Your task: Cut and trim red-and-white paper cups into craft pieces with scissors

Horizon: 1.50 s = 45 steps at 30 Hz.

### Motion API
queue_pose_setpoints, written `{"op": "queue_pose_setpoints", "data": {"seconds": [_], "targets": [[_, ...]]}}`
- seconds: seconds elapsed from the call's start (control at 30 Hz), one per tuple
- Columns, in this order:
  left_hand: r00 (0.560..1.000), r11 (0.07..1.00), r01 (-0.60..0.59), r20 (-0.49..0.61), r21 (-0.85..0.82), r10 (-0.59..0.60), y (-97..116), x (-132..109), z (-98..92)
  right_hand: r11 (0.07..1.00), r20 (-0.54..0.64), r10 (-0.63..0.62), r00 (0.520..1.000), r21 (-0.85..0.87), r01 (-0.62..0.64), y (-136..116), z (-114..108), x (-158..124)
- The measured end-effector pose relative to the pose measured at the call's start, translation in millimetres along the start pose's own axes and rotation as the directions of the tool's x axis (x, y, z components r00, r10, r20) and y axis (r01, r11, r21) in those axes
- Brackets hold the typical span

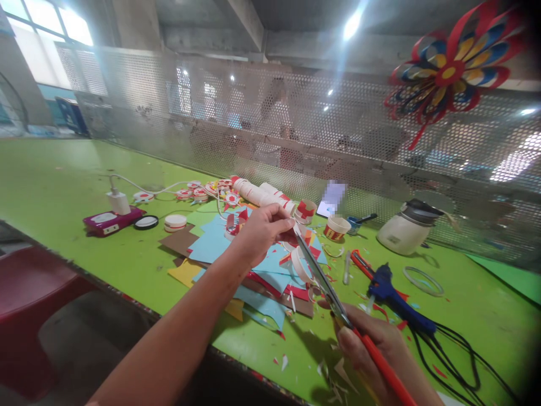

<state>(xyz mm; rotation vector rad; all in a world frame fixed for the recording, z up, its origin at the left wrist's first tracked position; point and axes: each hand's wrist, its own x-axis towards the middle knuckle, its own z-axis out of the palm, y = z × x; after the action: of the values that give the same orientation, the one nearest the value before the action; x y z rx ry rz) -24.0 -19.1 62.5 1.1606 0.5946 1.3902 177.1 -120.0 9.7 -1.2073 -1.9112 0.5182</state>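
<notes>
My left hand point(270, 231) is closed in a pinch over the stack of coloured paper point(224, 248), its fingertips on a small white paper piece, mostly hidden by the fingers. In my right hand point(372, 338) is a pair of scissors point(319, 276) with red handles, blades pointing up to the left hand's fingertips. A cut paper cup piece point(301, 265), white with red, is just below the left fingers, beside the blades. Behind the left wrist, a small red-and-white paper craft point(232, 225) sits on the stack.
A blue glue gun point(397, 301) with black cable and a red-handled cutter point(362, 264) lie right. Beyond are paper cups point(337, 228), a phone point(332, 200) and a white jar point(406, 228). A purple power box point(113, 221) sits left. Scraps litter the green table point(54, 186).
</notes>
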Motion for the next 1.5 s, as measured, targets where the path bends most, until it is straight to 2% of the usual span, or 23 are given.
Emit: {"op": "queue_pose_setpoints", "data": {"seconds": [0.6,1.07,1.5], "targets": [[1.0,0.999,-0.012,0.023,0.045,0.011,-0.7,0.8,-1.7,0.994,0.011,0.101,0.995,0.049,-0.101,11.4,8.5,-6.5],[0.999,0.996,0.008,0.044,0.085,-0.011,-2.1,3.4,-4.3,0.99,0.056,0.129,0.99,0.052,-0.132,12.9,6.9,-7.4],[1.0,0.988,-0.002,0.021,0.153,-0.001,-4.2,3.5,-2.0,0.996,0.037,0.073,0.997,-0.055,-0.071,3.5,2.6,-1.7]]}}
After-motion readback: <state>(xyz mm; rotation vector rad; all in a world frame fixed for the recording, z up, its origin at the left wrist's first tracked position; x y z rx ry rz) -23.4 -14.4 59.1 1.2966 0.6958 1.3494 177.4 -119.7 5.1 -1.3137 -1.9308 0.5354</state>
